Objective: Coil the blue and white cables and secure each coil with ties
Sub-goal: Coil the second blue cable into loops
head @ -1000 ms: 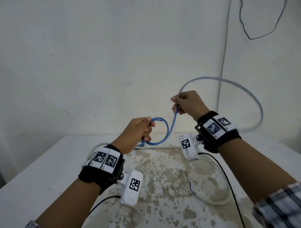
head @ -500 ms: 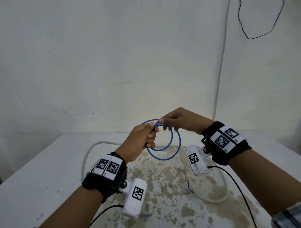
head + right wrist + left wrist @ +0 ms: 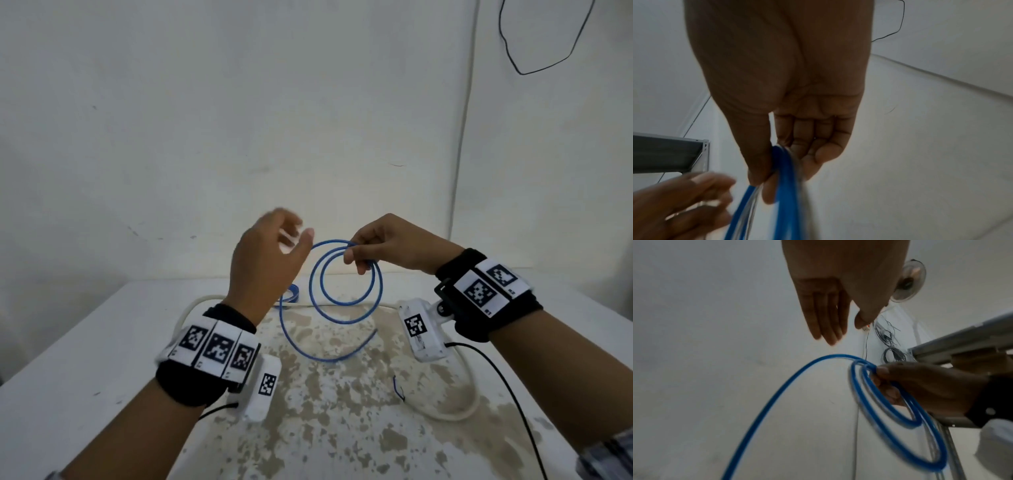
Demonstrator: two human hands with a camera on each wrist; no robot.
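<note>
The blue cable (image 3: 346, 301) hangs in two loops above the table, pinched at the top by my right hand (image 3: 356, 255) between thumb and fingers. A longer slack loop of it (image 3: 298, 346) droops to the tabletop. The same coil shows in the left wrist view as blue cable (image 3: 890, 410) and in the right wrist view as blue cable (image 3: 785, 186) under my right hand (image 3: 764, 181). My left hand (image 3: 291, 236) hovers just left of the coil, fingers straight and holding nothing; left hand (image 3: 830, 324) appears open there too. The white cable (image 3: 472, 407) lies on the table.
The table (image 3: 85, 377) has a worn, patchy middle and a white wall right behind it. A short blue-black tie (image 3: 399, 389) lies near the white cable. Black camera leads (image 3: 507, 387) run from both wrists. A thin black wire (image 3: 534, 65) hangs on the wall.
The right hand brought a new loop over to the left hand, then took over the coil. The left hand let go and rose, now open beside the coil.
</note>
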